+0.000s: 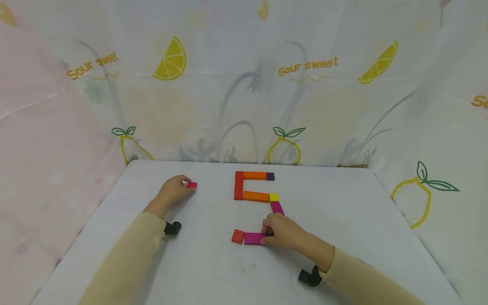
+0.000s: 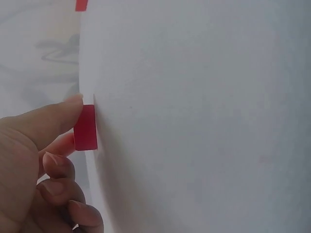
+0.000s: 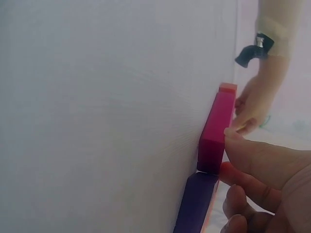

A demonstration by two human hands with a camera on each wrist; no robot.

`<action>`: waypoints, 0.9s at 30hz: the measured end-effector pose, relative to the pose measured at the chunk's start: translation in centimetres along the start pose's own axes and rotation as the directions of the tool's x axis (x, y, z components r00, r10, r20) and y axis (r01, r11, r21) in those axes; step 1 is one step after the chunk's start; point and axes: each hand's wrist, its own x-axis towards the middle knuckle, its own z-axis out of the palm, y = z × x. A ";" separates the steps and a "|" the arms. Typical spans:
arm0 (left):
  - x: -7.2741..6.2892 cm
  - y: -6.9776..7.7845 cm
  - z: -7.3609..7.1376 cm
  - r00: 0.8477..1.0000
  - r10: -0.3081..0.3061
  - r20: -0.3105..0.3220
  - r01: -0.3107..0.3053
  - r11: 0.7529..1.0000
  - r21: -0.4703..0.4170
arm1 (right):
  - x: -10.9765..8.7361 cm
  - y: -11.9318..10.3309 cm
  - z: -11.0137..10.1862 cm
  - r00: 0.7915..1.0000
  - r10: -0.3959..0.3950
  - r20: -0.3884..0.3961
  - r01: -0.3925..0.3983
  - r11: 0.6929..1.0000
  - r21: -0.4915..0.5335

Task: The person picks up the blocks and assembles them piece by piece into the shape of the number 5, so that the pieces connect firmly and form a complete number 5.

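Toward the back left of the table, my left hand (image 1: 173,191) pinches a small red block (image 2: 85,127) between thumb and finger. My right hand (image 1: 284,232) has its thumb and index finger at the right end of a lying magenta block (image 1: 253,239), pinching it. Against that end sits a dark purple block (image 3: 197,201), mostly covered by the hand in the head view. A small orange-red block (image 1: 238,236) stands slightly turned at the magenta block's left end. Just beyond my right fingers a second magenta block (image 1: 277,208) lies slanted, its near end hidden.
Farther back, a long red block (image 1: 238,185) joins two orange blocks, an upper one (image 1: 254,175) and a lower one (image 1: 256,196). A small purple block (image 1: 270,176) and a yellow block (image 1: 274,197) end these rows. A printed curtain (image 1: 244,97) hangs behind the white table (image 1: 206,271).
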 end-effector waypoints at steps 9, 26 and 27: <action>-0.7 0.8 0.5 0.995 0.013 0.095 -0.013 1.000 -0.004 | 0.1 0.4 0.2 1.000 0.000 0.001 0.000 1.000 -0.001; -4.5 4.5 2.9 0.969 0.090 0.231 -0.098 0.995 0.025 | 0.2 0.4 0.2 0.999 0.030 0.014 -0.030 0.999 0.016; -4.7 4.7 3.1 0.967 0.094 0.237 -0.103 0.994 0.025 | 0.2 0.4 0.2 0.999 0.031 0.014 -0.031 0.999 0.016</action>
